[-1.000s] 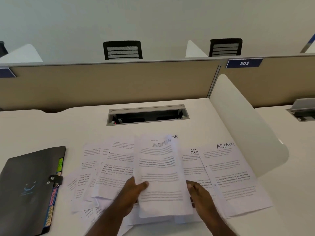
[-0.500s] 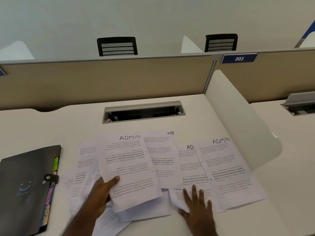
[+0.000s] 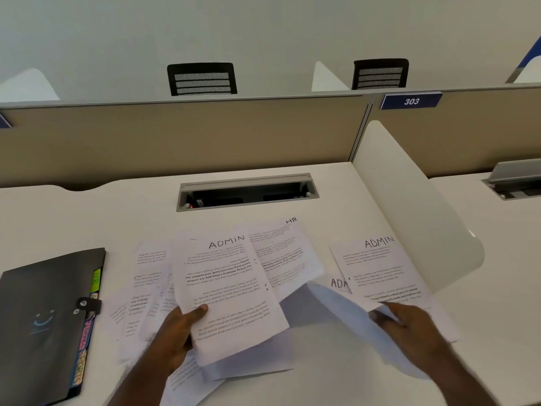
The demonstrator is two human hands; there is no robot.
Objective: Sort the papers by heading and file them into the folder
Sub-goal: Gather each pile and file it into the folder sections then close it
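My left hand (image 3: 175, 332) grips a sheet headed ADMIN (image 3: 228, 291) by its lower left edge, thumb on top, raised over the pile. An HR sheet (image 3: 281, 253) lies behind it. My right hand (image 3: 409, 332) pinches a blurred sheet marked ADM (image 3: 336, 306) and lifts it from beneath another ADMIN sheet (image 3: 380, 268) on the right. Several more printed sheets (image 3: 146, 288) lie fanned at the left. The dark expanding folder (image 3: 44, 323) with coloured tabs lies shut at the desk's left edge.
A cable tray slot (image 3: 246, 191) is sunk into the white desk (image 3: 87, 218) behind the papers. A white curved divider (image 3: 409, 206) rises at the right, a beige partition (image 3: 175, 142) at the back. Two black chairs stand beyond it.
My right hand went from pressing flat on the lower papers to pinching and lifting a sheet on the right. My left hand keeps holding the ADMIN sheet, shifted slightly.
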